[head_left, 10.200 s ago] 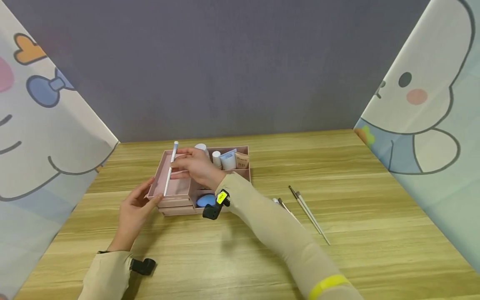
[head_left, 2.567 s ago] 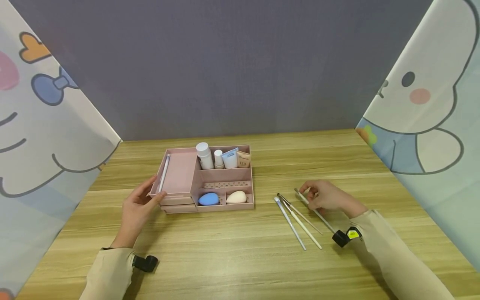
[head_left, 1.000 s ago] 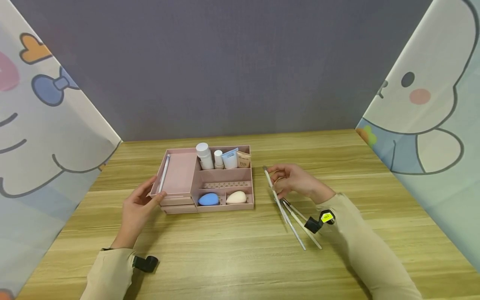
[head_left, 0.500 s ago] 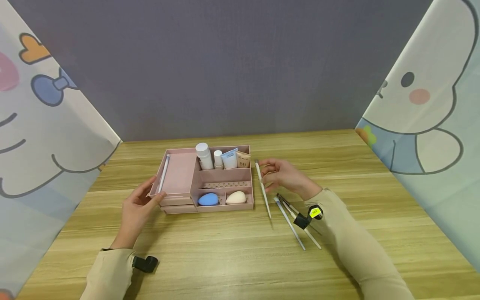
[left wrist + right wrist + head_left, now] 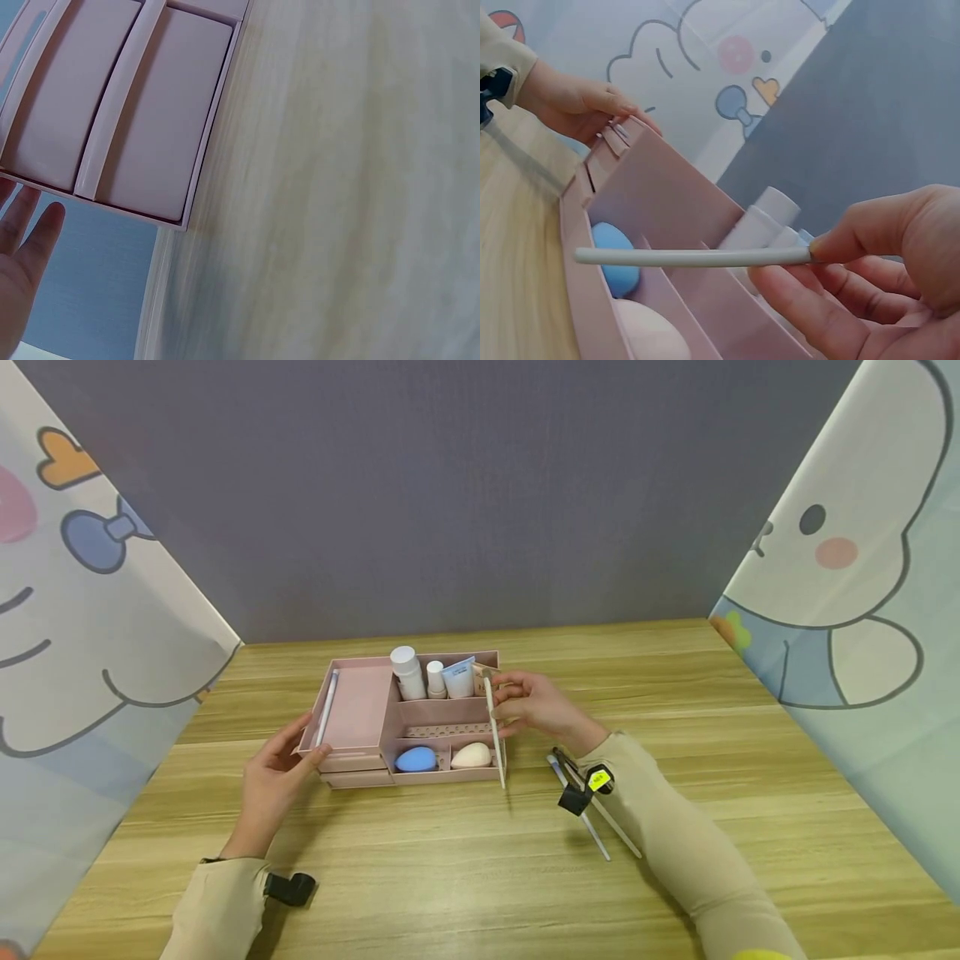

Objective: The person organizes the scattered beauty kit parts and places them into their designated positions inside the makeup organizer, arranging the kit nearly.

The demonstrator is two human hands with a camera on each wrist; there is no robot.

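A pink makeup organizer (image 5: 356, 702) stands left of centre on the table. My left hand (image 5: 272, 777) holds its front left corner, thumb by the upper rim and fingers along the side wall; the left wrist view shows those fingers (image 5: 37, 232) beside the drawer fronts. Between thumb and fingers, my right hand (image 5: 536, 706) pinches a makeup brush (image 5: 496, 739) near its bristle end. The pale handle (image 5: 682, 258) slants toward me above the organizer's right edge, its bristles mostly hidden in the right wrist view. Another brush (image 5: 327, 706) lies in the organizer's left top tray.
The organizer's back compartment holds a white bottle (image 5: 407, 672), a smaller bottle (image 5: 437, 679) and two tubes. A blue sponge (image 5: 417, 760) and a cream sponge (image 5: 472, 756) sit in front. More brushes (image 5: 588, 822) lie on the table under my right forearm. A grey panel (image 5: 480, 510) rises behind.
My right hand has picked up a brush from the table at the right and carried it left to the organizer's right edge. Earlier it laid a brush in the tray. My left hand stays put.
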